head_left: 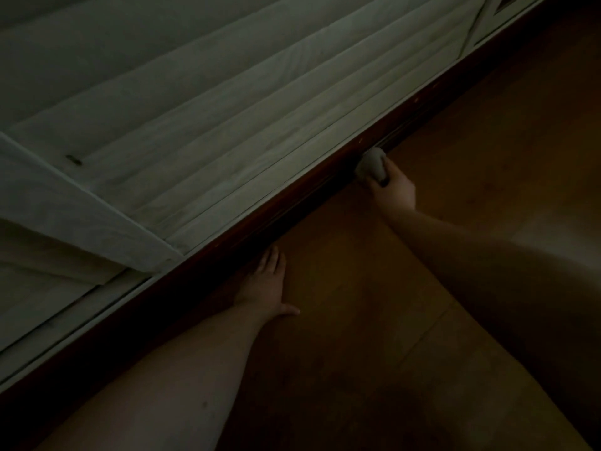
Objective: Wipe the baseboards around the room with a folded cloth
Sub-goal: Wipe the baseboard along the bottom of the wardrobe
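- Cloth (371, 165), pale and bunched into a small wad, sat pressed against the dark baseboard (294, 193) roughly midway along the visible run, where the board met the floor.
- The right hand (392, 185) gripped the cloth, fingers and thumb curled round it from the floor side, knuckles turned toward the camera, with the bare forearm reaching in from the lower right.
- The baseboard ran as a dark reddish-brown band diagonally from the lower left to the upper right, with faint grooves along its face; the dim light hid whether any dust lay on it.
- The left hand (265, 286) lay flat on the wooden floor (422, 288) just beside the baseboard, well apart from the cloth, fingers straight and close together pointing toward the board, thumb spread out to the side, holding nothing.
- Above the baseboard stood a pale panelled wall (195, 109) with long raised ribs running parallel to the board.
- A broad pale strip (81, 203) crossed the panels at the left, angled down toward the top edge of the baseboard.
- The floor showed warm brown boards with a thin seam between the two forearms, and the whole scene was dimly lit.
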The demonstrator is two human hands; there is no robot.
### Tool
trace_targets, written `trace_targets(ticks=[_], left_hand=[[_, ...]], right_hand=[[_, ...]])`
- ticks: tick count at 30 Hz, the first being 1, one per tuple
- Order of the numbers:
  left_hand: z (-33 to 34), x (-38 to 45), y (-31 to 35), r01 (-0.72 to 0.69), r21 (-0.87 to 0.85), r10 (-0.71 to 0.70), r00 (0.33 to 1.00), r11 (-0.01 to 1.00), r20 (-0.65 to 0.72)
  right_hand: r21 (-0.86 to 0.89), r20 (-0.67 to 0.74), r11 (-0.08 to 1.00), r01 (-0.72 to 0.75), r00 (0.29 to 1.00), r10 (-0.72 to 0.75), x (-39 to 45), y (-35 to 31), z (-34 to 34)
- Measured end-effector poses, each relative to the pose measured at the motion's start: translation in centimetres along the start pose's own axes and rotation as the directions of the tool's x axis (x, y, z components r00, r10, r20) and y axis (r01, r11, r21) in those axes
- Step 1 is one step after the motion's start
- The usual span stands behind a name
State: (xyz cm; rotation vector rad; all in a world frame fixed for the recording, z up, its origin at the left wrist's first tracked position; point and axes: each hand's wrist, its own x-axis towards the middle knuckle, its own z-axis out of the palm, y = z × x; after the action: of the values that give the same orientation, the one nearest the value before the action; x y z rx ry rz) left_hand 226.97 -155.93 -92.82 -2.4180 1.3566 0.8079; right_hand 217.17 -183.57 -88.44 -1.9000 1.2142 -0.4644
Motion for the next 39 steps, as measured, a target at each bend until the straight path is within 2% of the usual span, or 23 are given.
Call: trace_targets(ticks=[4, 8, 11, 15, 17, 20, 22, 26, 29, 33, 39], left_hand=[[-0.1, -0.2, 0.2, 0.004, 0.023, -0.004, 1.0, 1.0, 0.005], [0.3, -0.3, 0.0, 0.001, 0.006, -0.001, 1.0, 1.0, 0.0], [0.3, 0.0, -0.2, -0.016, 0.014, 0.016, 1.0, 1.0, -0.007], [-0.3, 0.6, -0.4, -0.069, 0.038, 0.068, 0.998, 0.997, 0.013], [-0.4, 1.0, -0.6, -0.067, 0.037, 0.066, 0.997, 0.997, 0.03], [-0.5, 1.4, -0.7, -0.06, 0.014, 0.059, 0.996, 0.998, 0.07], [-0.8, 1.6, -0.6, -0.049, -0.04, 0.052, 0.996, 0.998, 0.072], [-0.6, 1.8, -0.1, -0.058, -0.059, 0.056, 0.997, 0.997, -0.05], [-0.5, 1.9, 0.5, -0.03, -0.073, 0.025, 0.998, 0.997, -0.065], [-0.7, 2.1, 1.0, 0.014, -0.063, -0.016, 0.999, 0.998, -0.033], [-1.0, 2.1, 1.5, 0.03, -0.042, -0.03, 1.0, 0.999, 0.002]], right_hand=[[-0.027, 0.071, 1.0, 0.002, 0.997, 0.0, 1.5, -2.1, 0.6], [0.115, 0.068, 0.993, -0.033, 0.997, 0.025, -0.8, -3.3, 2.3], [-0.033, 0.101, 0.993, 0.111, 0.989, -0.107, -3.9, -3.1, 3.8], [-0.025, 0.185, 0.979, 0.202, 0.963, -0.194, -7.8, -3.3, 6.4], [-0.012, 0.27, 0.974, 0.228, 0.938, -0.216, -8.9, -2.9, 7.0], [-0.014, 0.467, 0.947, 0.32, 0.84, -0.277, -9.5, -2.0, 6.5], [-0.004, 0.525, 0.939, 0.345, 0.8, -0.291, -9.5, -1.3, 5.8], [0.018, 0.374, 0.987, 0.158, 0.915, -0.153, -8.0, 1.5, 3.4], [0.009, 0.241, 1.0, -0.009, 0.971, 0.006, -5.4, 3.8, 1.0], [0.083, 0.113, 0.983, -0.162, 0.982, 0.152, -2.2, 5.2, -1.0], [0.2, 0.049, 0.955, -0.221, 0.975, 0.215, 1.4, 3.5, -0.7]])
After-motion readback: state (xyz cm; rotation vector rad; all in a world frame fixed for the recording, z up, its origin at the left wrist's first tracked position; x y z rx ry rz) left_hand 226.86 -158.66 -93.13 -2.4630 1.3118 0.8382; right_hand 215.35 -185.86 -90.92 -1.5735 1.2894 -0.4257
